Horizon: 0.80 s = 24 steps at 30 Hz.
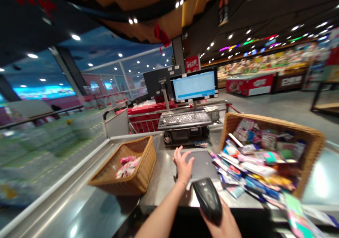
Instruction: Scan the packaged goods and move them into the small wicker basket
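Observation:
My left hand (183, 165) hovers over the metal counter (161, 181), fingers spread and nothing in them. Below and to its right, my right hand (225, 222) is wrapped round a black handheld barcode scanner (208, 197), whose rounded top faces up. Most of that hand's fingers are hidden beneath the scanner. A wicker basket (148, 160) with a few pink packets (128, 169) inside stands left of my left hand. On the right, a larger wicker basket (312, 156) lies tilted, with many small boxes and packets (254, 164) spilling from it onto the counter.
Behind the counter stand a keyboard (185, 119) and a lit monitor (194, 85), with a second screen seen from its back (153, 82). A small packet (202, 144) lies under the keyboard stand. Beyond are a metal cart (140, 125) and store displays (249, 84).

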Motion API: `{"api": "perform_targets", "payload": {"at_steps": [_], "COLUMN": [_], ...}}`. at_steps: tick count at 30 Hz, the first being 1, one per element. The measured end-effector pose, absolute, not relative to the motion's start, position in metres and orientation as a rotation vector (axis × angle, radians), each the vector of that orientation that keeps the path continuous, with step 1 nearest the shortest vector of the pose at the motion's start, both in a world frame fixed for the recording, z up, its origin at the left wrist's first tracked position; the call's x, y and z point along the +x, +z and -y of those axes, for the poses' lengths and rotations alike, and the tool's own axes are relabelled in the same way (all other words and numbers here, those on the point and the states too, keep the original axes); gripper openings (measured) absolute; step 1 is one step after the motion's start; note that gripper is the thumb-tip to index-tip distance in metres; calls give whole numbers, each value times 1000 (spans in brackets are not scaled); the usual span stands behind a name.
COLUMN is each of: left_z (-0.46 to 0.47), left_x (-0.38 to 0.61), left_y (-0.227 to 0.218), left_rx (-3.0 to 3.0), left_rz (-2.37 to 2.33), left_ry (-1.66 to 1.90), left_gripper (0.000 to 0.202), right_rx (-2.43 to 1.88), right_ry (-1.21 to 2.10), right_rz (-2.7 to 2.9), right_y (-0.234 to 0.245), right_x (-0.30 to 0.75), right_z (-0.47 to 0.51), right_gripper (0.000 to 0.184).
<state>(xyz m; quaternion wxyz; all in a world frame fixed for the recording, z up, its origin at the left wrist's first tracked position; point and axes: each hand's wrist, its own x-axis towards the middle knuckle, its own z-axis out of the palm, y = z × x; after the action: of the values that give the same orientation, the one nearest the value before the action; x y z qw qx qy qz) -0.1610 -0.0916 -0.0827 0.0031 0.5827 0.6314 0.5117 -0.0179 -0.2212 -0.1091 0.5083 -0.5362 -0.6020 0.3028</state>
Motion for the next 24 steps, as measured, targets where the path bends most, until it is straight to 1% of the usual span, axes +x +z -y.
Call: {"api": "perform_targets", "payload": {"at_steps": [4, 10, 13, 16, 20, 24], "left_z": [93, 100, 102, 105, 110, 117], "left_x": [-152, -140, -132, -125, -116, -107], "left_y": [-89, -95, -99, -104, -111, -116], "left_rx": [1833, 1838, 1841, 1844, 1837, 1841], "left_rz": [-1952, -1934, -1924, -1910, -1894, -1860], "left_ry": [1578, 1521, 1474, 1442, 1403, 1359], "left_gripper": [21, 21, 23, 25, 25, 27], "right_rx": [-1321, -1330, -1380, -1423, -1395, -1388], "right_ry": [698, 702, 670, 633, 731, 776], "right_rz": [1472, 1593, 1501, 1408, 1450, 1410], "right_y": [-113, -121, -129, -133, -131, -128], "right_x": [-11, 4, 1, 1, 13, 22], "right_z": [222, 224, 228, 231, 232, 233], "right_gripper": [48, 49, 49, 45, 39, 41]}}
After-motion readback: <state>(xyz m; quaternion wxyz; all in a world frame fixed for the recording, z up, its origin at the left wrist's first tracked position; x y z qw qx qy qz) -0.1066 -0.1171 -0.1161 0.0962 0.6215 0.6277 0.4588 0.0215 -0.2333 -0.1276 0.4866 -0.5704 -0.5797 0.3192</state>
